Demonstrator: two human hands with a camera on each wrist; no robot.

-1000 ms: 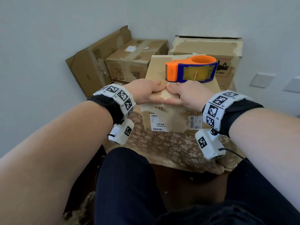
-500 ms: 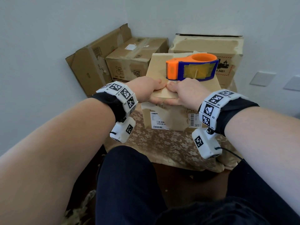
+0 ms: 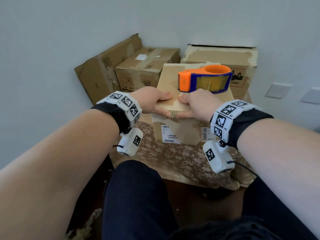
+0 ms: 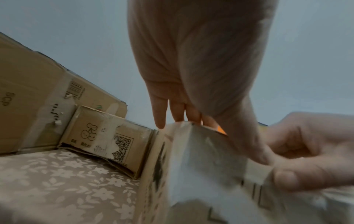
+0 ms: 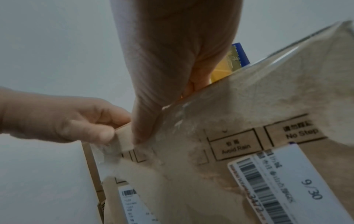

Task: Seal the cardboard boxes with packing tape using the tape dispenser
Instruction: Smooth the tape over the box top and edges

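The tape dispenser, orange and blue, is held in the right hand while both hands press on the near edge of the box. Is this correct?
Not quite. In the head view the tape dispenser is in neither hand: it rests on top of the box, just behind the fingers. The rest is right: it is orange and blue, and the left hand and right hand both press on the box's near edge.

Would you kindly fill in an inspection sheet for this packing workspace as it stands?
Surface: floral cloth under the boxes.
Job's things: box in front, tape over its near top edge; orange and blue dispenser resting on its top.
Clutter: three more boxes behind, against the wall.
Hands: left hand and right hand side by side on the box's near top edge, fingers on top, thumbs on the front face.
Cables: black cable from the right wrist camera.
Surroundings: pale wall, two wall plates at right.
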